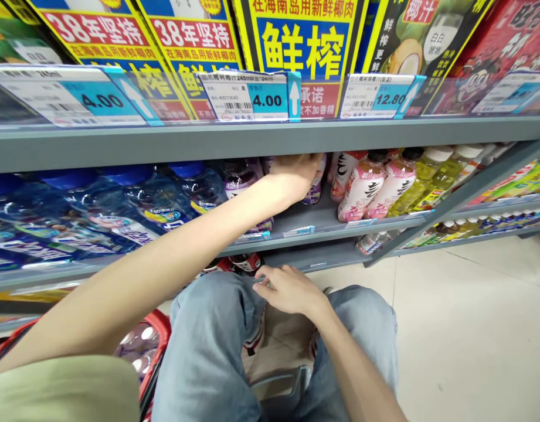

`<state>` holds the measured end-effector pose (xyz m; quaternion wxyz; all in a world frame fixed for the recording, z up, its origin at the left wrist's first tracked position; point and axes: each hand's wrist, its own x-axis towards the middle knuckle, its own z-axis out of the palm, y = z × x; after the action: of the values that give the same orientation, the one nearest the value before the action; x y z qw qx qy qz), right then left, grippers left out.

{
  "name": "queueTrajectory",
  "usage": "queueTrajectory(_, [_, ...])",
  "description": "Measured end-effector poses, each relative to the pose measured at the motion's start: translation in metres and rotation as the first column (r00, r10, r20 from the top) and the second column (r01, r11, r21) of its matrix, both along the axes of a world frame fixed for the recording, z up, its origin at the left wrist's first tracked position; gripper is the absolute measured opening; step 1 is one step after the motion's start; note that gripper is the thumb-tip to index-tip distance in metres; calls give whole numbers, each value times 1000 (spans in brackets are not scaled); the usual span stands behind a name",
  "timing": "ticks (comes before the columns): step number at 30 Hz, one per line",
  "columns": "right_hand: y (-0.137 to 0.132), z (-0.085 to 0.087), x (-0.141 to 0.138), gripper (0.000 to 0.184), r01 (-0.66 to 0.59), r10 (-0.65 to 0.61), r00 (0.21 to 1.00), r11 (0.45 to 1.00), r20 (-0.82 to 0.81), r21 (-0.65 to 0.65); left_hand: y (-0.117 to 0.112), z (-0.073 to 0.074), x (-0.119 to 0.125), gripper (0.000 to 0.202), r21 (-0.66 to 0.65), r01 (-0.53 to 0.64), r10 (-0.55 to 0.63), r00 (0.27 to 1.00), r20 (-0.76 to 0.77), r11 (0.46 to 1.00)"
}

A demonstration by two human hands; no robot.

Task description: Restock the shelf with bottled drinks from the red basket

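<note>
My left hand (298, 176) reaches under the upper shelf board into a row of drinks. Its fingers curl around the upper part of a purple-labelled drink bottle (312, 194), hiding most of it. Left of that hand stand more purple-labelled bottles (235, 186); pink-labelled bottles (361, 187) are to its right. My right hand (291, 288) hangs between my knees, touching or close to the left one, its fingers loosely apart with nothing in them.
Blue-capped bottles (150, 199) fill the shelf's left side. Cartons (296, 41) stand above, behind price tags on the grey shelf edge (270, 138). A red-rimmed basket (162, 328) with bottles stands at my left. A grey stool-like frame (281, 381) is between my legs.
</note>
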<state>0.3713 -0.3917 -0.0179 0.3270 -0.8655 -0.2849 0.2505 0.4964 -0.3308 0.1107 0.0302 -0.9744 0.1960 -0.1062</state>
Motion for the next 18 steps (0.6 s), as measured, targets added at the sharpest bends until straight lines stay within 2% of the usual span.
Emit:
queueTrajectory(3, [0,-2,-1,32,-12,12,1000,1000,-3,-17,15,1,-14,56,20,37,-38,998,59,999])
queueTrajectory(6, [2,-8,-1,33,-17,17,1000,1000,1,-22,29,-1,-14,57,20,39,-41,994,103,999])
queueTrajectory(9, [4,-12,1,33,-18,18,1000,1000,-7,-19,33,-3,-15,54,38,34,-39,990,137,999])
queueTrajectory(11, [5,-13,2,33,-20,20,1000,999,-11,-28,32,-3,-26,53,59,56,-66,981,184,997])
queueTrajectory(13, [5,-13,3,33,-28,28,1000,999,-8,-46,35,-2,-48,47,101,126,-147,959,242,987])
queueTrajectory(15, [5,-13,4,34,-44,45,999,996,5,-74,45,0,-80,30,172,280,-317,914,251,944])
queueTrajectory(16, [4,-13,3,34,-56,57,998,994,11,-88,54,0,-100,18,204,396,-436,871,224,895])
queueTrajectory(17, [3,-13,3,35,-65,67,998,993,18,-98,65,-2,-120,16,212,531,-567,803,185,820])
queueTrajectory(18, [2,-12,2,35,-68,70,997,992,23,-105,80,-4,-141,21,158,626,-646,741,182,763])
